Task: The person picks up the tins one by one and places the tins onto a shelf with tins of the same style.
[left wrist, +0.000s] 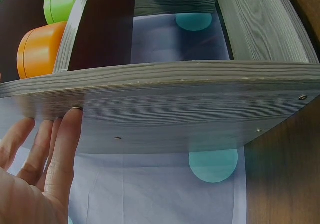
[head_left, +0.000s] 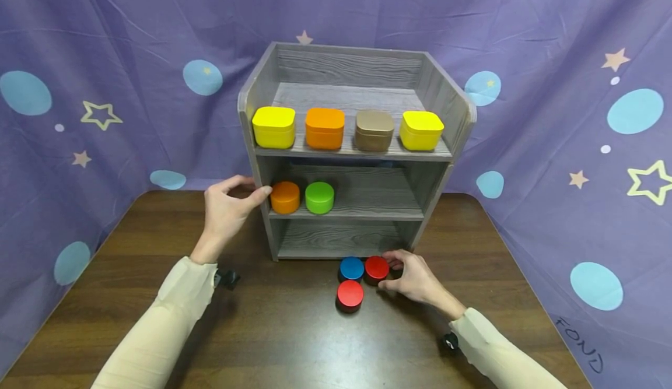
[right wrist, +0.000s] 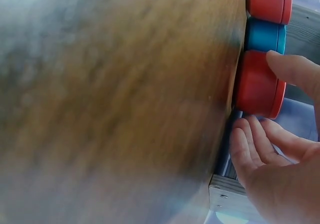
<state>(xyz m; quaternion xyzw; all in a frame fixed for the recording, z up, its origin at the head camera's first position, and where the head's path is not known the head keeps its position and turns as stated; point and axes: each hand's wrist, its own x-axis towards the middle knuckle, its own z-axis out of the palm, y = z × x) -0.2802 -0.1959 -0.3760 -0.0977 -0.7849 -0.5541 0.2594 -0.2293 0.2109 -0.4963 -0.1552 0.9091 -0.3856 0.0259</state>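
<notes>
My left hand [head_left: 228,208] holds the left side panel of a grey wooden shelf unit [head_left: 346,154], thumb at its front edge. The fingers [left wrist: 62,159] press on the panel's outer face. Close to that thumb, an orange round tin [head_left: 285,197] stands on the middle shelf beside a green round tin [head_left: 319,197]. On the table, my right hand [head_left: 415,275] has thumb and fingers around a red round tin [right wrist: 257,83]. A blue round tin [head_left: 352,269] stands left of it, and a second red round tin [head_left: 350,295] sits nearer the front.
Along the top shelf stand a yellow square tin [head_left: 274,128], an orange square tin [head_left: 325,128], a brown square tin [head_left: 374,130] and another yellow square tin [head_left: 421,130]. A purple patterned curtain [head_left: 131,86] surrounds the brown wooden table [head_left: 262,342].
</notes>
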